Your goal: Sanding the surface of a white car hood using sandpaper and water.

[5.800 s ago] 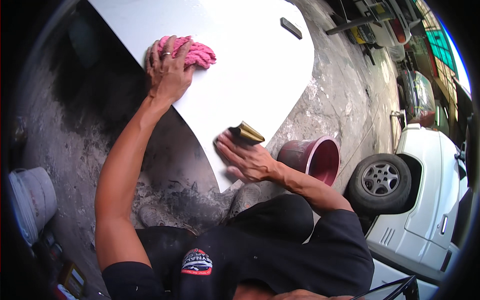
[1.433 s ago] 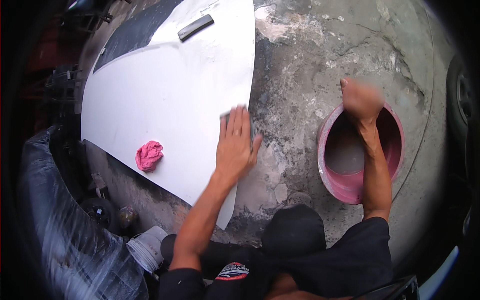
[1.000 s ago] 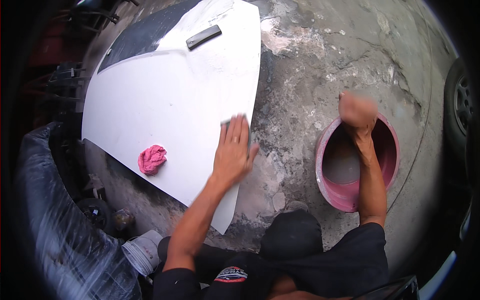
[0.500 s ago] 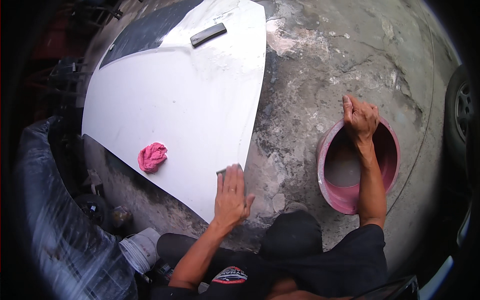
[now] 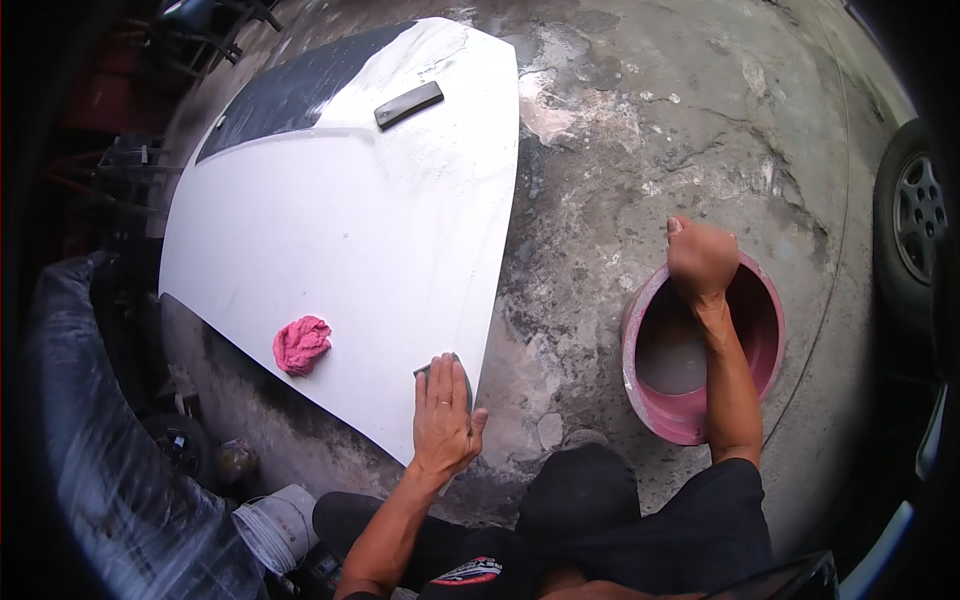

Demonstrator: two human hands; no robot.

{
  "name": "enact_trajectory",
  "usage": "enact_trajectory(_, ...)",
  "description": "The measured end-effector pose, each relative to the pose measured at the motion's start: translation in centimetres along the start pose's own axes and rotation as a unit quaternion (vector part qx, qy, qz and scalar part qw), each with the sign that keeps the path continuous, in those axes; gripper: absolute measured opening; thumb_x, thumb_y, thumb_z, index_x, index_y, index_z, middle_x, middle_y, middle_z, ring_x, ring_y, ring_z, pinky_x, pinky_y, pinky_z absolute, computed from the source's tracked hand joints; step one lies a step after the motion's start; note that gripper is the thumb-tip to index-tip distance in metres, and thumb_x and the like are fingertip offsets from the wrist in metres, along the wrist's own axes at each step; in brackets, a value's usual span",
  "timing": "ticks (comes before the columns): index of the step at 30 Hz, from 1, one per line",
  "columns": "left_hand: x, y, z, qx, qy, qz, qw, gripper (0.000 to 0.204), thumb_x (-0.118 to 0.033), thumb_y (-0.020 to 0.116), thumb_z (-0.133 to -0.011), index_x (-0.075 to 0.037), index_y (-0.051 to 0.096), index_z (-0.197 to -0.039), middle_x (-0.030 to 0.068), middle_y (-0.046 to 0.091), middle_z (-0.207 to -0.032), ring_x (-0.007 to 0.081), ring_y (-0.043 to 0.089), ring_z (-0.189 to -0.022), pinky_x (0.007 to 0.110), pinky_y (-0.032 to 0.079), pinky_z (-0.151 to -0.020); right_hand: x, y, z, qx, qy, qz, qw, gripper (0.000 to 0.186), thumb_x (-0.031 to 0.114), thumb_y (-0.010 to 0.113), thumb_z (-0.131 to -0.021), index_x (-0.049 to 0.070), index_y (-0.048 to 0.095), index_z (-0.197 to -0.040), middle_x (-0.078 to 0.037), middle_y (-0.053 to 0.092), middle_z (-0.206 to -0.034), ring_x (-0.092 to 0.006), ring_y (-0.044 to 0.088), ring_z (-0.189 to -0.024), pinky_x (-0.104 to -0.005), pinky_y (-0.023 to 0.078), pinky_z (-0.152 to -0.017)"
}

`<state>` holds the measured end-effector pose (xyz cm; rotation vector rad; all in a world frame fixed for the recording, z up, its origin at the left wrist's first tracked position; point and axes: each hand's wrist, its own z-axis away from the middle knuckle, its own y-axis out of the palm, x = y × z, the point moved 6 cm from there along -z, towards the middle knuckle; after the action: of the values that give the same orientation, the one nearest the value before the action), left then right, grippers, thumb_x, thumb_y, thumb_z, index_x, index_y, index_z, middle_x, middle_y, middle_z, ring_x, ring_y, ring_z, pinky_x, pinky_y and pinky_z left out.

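Note:
My left hand (image 5: 446, 420) lies flat on a dark sheet of sandpaper (image 5: 421, 371), pressing it against the near right corner of a white car hood (image 5: 330, 230). Its fingers point away from me, with the thumb out to the side; most of the sheet is hidden beneath them. My right hand (image 5: 703, 260) is a closed fist, smeared by motion, above the far rim of a pink round tub (image 5: 690, 388). Whatever the fist may hold is hidden. Greyish liquid lies in the tub. A crumpled pink cloth (image 5: 301, 346) rests on the hood to the left of my left hand.
Farther up the hood lies a dark sanding block (image 5: 409, 105), beside a dark grey patch. Cracked concrete floor (image 5: 600, 240) runs between hood and tub. A white bucket (image 5: 277, 525) and plastic-covered bulk (image 5: 110, 450) stand at left. A car wheel (image 5: 915, 215) is at far right.
The whole view has shifted slightly, so hood and tub appear lower and farther left. My right fist is now blurred; my left fingers, blurred before, show sharply at the same hood corner.

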<state>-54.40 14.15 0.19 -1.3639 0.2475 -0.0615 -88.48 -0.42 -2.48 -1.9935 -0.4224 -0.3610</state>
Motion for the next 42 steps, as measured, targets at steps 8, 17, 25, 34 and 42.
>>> enact_trajectory(8,5.5,-1.6,-12.8,-0.104,-0.055,-0.018,0.993,0.065,-0.032,0.036,-0.103,0.01,0.024,-0.151,0.0242,0.024,-0.159,0.0334,0.019,-0.15,0.045,0.011,-0.123,0.1,-0.3,0.1,-0.016,-0.013,0.007,1.0,0.025,0.031,0.059,-0.096,0.012,0.075,-0.097,-0.01,0.062,-0.064,-0.0267,0.059,-0.064,-0.0378,0.043,-0.076)
enact_trajectory(17,8.8,-1.4,-12.0,-0.113,-0.115,-0.008,0.987,0.066,-0.031,0.038,-0.102,0.009,0.021,-0.152,0.0252,0.021,-0.16,0.0348,0.018,-0.15,0.047,0.01,-0.123,-0.2,0.2,0.1,0.012,-0.009,0.036,0.999,0.021,0.028,0.06,-0.092,0.013,0.075,-0.093,-0.011,0.064,-0.065,-0.0281,0.061,-0.063,-0.037,0.044,-0.075)
enact_trajectory(25,7.3,1.4,1.5,-0.08,-0.134,0.008,0.988,0.067,-0.023,0.048,-0.096,0.01,0.025,-0.151,0.0285,0.025,-0.157,0.0409,0.018,-0.149,0.054,0.011,-0.121,-0.3,0.3,0.2,0.003,-0.018,0.023,1.0,0.022,0.028,0.06,-0.093,0.012,0.075,-0.095,-0.012,0.064,-0.065,-0.029,0.06,-0.063,-0.0369,0.044,-0.076)
enact_trajectory(34,9.0,-2.8,-12.2,-0.118,-0.08,0.0,0.99,0.065,-0.032,0.036,-0.102,0.009,0.024,-0.151,0.0236,0.024,-0.159,0.0336,0.018,-0.15,0.047,0.011,-0.123,-0.3,0.8,0.3,0.023,-0.029,0.054,0.998,0.022,0.029,0.06,-0.093,0.012,0.075,-0.095,-0.011,0.062,-0.065,-0.027,0.06,-0.062,-0.0366,0.044,-0.078)
enact_trajectory(42,8.7,0.0,-3.9,-0.12,-0.185,-0.003,0.975,0.076,-0.035,0.04,-0.1,0.022,0.018,-0.145,0.0384,0.016,-0.155,0.0469,0.007,-0.149,0.051,0.001,-0.122,-0.4,0.7,0.3,0.012,-0.024,0.037,0.999,0.024,0.03,0.058,-0.095,0.013,0.075,-0.095,-0.01,0.062,-0.063,-0.0271,0.06,-0.063,-0.037,0.044,-0.077)
